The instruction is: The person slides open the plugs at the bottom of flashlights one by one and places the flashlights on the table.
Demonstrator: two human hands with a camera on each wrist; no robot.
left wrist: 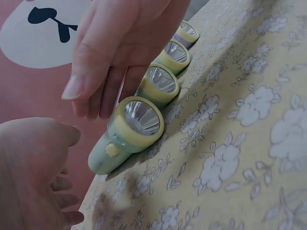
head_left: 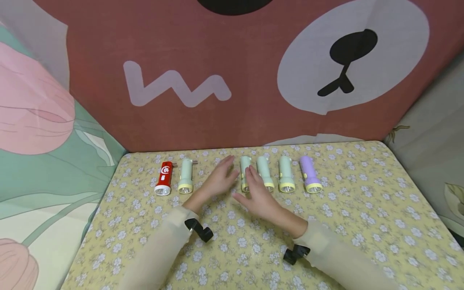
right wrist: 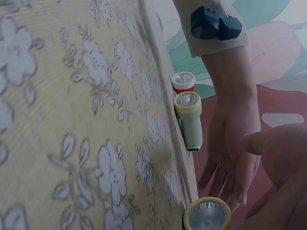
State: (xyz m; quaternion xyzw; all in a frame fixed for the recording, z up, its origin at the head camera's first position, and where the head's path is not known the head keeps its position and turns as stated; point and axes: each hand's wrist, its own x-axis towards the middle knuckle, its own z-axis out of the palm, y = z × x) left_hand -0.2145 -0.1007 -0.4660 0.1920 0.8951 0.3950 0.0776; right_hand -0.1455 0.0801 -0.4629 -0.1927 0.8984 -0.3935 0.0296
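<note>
My left hand (head_left: 222, 177) (left wrist: 36, 172) (right wrist: 232, 139) is held over the table, palm inward, fingers relaxed and empty. Across from it, my right hand (head_left: 260, 197) (left wrist: 124, 38) (right wrist: 283, 177) has extended fingers in front of a pale green flashlight (head_left: 245, 163) (left wrist: 108, 153) (right wrist: 207, 218) and partly hides it; contact cannot be told. Beside that flashlight lie a second green one (head_left: 264, 169) and a third (head_left: 285, 171), then a purple one (head_left: 308, 169). Left of my left hand are a green flashlight (head_left: 186, 173) (right wrist: 192, 127) with prongs out and a red one (head_left: 165, 173) (right wrist: 184, 88).
A yellow flowered cloth (head_left: 232, 245) covers the table. Behind stands a reddish-brown backdrop (head_left: 253, 117) with a printed bear's face. Patterned fabric (head_left: 36, 177) hangs at the left and grey fabric (head_left: 435, 121) at the right. Each wrist wears a black device.
</note>
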